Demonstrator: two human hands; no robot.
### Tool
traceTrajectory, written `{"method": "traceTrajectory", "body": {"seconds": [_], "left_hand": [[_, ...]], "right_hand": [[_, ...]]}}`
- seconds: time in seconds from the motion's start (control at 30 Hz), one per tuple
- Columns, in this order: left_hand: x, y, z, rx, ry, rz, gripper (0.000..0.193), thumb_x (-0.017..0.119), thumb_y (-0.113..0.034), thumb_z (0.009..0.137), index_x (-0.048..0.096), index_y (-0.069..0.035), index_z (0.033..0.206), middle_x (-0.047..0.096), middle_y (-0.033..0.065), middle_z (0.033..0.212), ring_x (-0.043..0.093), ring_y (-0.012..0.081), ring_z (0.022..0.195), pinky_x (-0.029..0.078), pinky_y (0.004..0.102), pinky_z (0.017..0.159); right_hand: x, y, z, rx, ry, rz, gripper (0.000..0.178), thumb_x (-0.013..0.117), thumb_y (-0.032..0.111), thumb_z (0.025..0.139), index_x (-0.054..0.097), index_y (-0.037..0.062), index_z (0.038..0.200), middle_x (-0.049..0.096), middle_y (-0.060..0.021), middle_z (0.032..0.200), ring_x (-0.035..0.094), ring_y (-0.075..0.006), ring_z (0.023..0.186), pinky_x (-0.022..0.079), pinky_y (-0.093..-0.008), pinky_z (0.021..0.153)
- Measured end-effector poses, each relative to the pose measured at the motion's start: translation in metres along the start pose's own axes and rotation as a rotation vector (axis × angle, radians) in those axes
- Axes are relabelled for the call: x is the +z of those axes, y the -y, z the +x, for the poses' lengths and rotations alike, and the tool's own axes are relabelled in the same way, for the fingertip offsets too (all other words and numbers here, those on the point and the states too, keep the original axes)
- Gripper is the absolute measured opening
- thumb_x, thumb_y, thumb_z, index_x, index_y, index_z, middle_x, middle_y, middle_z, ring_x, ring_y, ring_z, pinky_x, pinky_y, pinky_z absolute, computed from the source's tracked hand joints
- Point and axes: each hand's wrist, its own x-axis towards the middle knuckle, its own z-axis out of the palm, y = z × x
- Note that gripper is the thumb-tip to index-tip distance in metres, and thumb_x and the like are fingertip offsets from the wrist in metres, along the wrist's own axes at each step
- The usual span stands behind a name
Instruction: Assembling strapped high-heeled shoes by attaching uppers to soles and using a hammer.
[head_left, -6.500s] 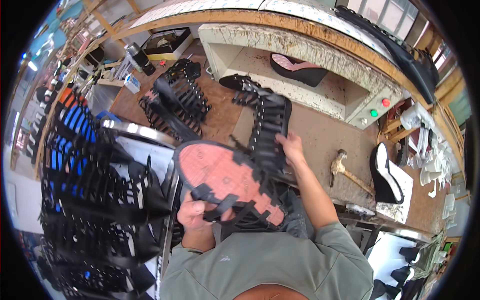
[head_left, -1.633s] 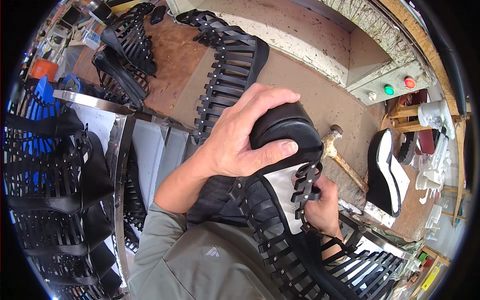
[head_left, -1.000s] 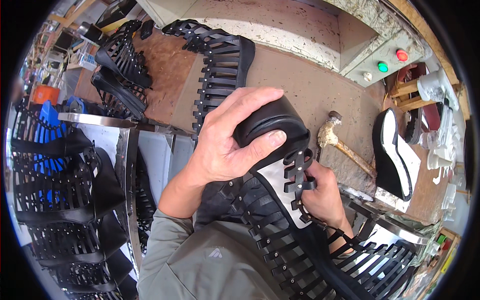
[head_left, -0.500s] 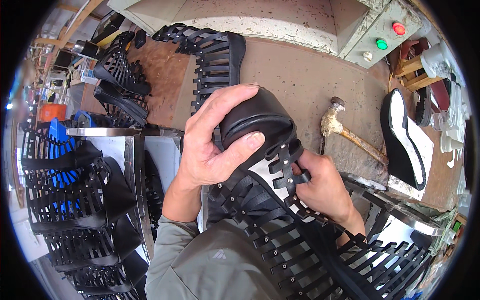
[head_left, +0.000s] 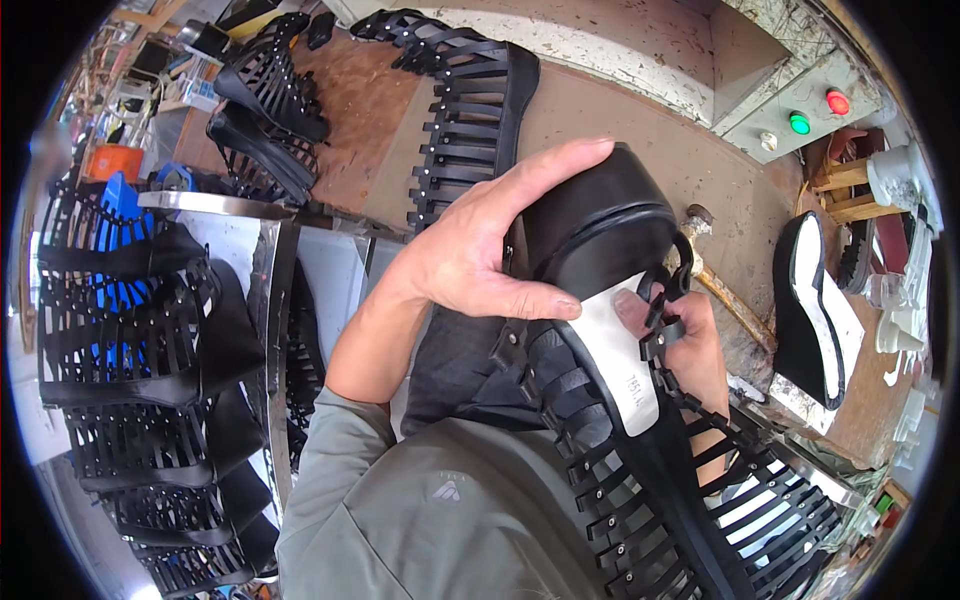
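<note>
My left hand (head_left: 478, 258) wraps over the rounded heel of a black strappy boot upper (head_left: 600, 330) mounted on a black last with a white insole strip. My right hand (head_left: 685, 340) is under the boot's right side, its fingers pinching a black strap loop beside the insole. The boot's long strapped shaft runs down toward the lower right, over my lap. A grey sleeve covers my left arm.
A second strappy boot upper (head_left: 470, 110) lies flat on the brown bench. A hammer (head_left: 715, 290) lies behind my right hand, and a black-and-white sole (head_left: 820, 300) at the right. A rack (head_left: 140, 330) of black strapped uppers fills the left. A machine has red and green buttons (head_left: 812, 112).
Long ago I held the boot sole-up, showing a pink sole. Over the last second and a half both hands have kept their grip on the heel end, and the view shifted slightly.
</note>
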Motion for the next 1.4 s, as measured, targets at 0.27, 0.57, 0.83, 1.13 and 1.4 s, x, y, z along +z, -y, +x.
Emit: {"method": "traceTrajectory", "body": {"seconds": [0.27, 0.57, 0.83, 1.13, 1.4], "left_hand": [[0.003, 0.001, 0.0, 0.086, -0.034, 0.038, 0.09, 0.083, -0.026, 0.068, 0.037, -0.003, 0.142, 0.044, 0.0158, 0.142, 0.049, 0.0298, 0.125, 0.038, 0.0363, 0.104], [0.016, -0.018, -0.003, 0.126, -0.148, 0.181, 0.08, 0.076, -0.029, 0.076, 0.038, 0.001, 0.141, 0.05, 0.0234, 0.128, 0.054, 0.0362, 0.113, 0.044, 0.0409, 0.096], [0.02, -0.034, -0.008, 0.191, -0.332, 0.396, 0.06, 0.08, -0.022, 0.073, 0.058, 0.006, 0.121, 0.061, 0.0248, 0.111, 0.063, 0.0308, 0.096, 0.052, 0.0351, 0.081], [0.022, -0.052, -0.012, -0.021, -0.276, 0.311, 0.051, 0.077, -0.021, 0.074, 0.057, 0.004, 0.113, 0.06, 0.019, 0.1, 0.059, 0.0266, 0.089, 0.049, 0.0336, 0.077], [0.026, -0.055, -0.022, -0.019, -0.445, 0.517, 0.031, 0.071, -0.016, 0.08, 0.061, 0.001, 0.104, 0.059, 0.0159, 0.09, 0.058, 0.0267, 0.077, 0.048, 0.0342, 0.07]], "right_hand": [[-0.001, -0.001, 0.001, 0.159, 0.017, 0.151, 0.02, 0.07, 0.017, 0.086, 0.063, 0.0028, 0.074, 0.043, 0.0087, 0.06, 0.037, -0.0022, 0.057, 0.028, -0.0225, 0.05], [-0.002, 0.008, -0.002, 0.023, 0.113, -0.254, 0.014, 0.051, -0.008, 0.064, 0.054, -0.0011, 0.076, 0.053, -0.0099, 0.059, 0.052, -0.0141, 0.054, 0.042, -0.0306, 0.052], [0.018, 0.002, -0.022, -0.048, 0.111, -0.15, 0.033, 0.065, -0.003, 0.068, 0.067, 0.0042, 0.1, 0.047, 0.001, 0.064, 0.047, -0.009, 0.062, 0.041, -0.0255, 0.058], [0.031, -0.007, -0.033, -0.168, 0.091, -0.213, 0.036, 0.063, -0.002, 0.067, 0.055, 0.0013, 0.102, 0.065, -0.0151, 0.074, 0.065, -0.0375, 0.074, 0.052, -0.0393, 0.064], [0.004, -0.063, -0.049, -0.003, 0.344, 0.314, 0.044, 0.056, 0.015, 0.091, 0.047, -0.0011, 0.131, 0.064, -0.0082, 0.111, 0.059, -0.014, 0.094, 0.047, -0.0274, 0.083]]}}
